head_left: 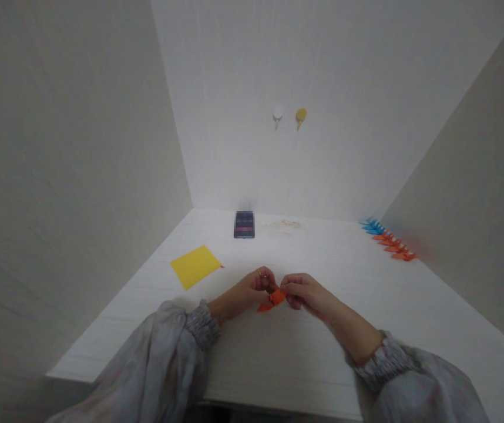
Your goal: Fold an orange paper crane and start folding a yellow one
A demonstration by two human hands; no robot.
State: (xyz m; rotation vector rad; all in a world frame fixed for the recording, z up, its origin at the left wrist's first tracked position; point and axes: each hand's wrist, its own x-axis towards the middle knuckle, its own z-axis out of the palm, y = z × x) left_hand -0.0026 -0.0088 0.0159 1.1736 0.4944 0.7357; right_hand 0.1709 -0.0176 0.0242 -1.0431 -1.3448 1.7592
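Observation:
Both my hands meet over the middle of the white table [278, 352]. My left hand [252, 289] and my right hand [305, 292] each pinch a small folded orange paper piece [274, 299] between fingertips, just above the tabletop. A ring shows on a left-hand finger. Grey-white sleeves cover both forearms. Part of the paper is hidden by my fingers.
A stack of yellow paper squares [195, 265] lies to the left. A dark phone [244, 224] rests near the back wall. Folded blue paper figures [372, 226] and orange paper figures [396, 247] line the right wall. Two small hooks [289, 116] hang on the back wall.

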